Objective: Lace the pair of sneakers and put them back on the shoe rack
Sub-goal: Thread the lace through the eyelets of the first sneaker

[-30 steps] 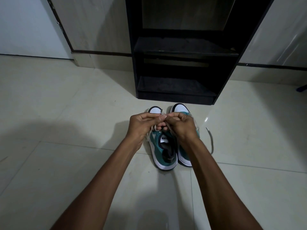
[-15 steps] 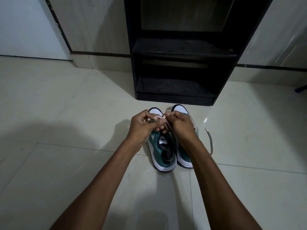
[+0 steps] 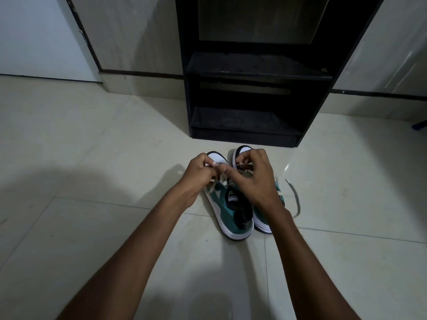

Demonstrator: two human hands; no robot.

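Head view: left hand [image 3: 200,173] and right hand [image 3: 253,179] fingers [image 3: 227,173] pinch a white lace [image 3: 221,180] over the left teal sneaker [image 3: 227,210]; both sneakers sit on floor [image 3: 92,158], near the black rack [image 3: 249,88].

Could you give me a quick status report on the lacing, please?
Left hand and right hand both pinching the white lace over the left teal sneaker. Shoe rack shelves bare. Nothing in the way.
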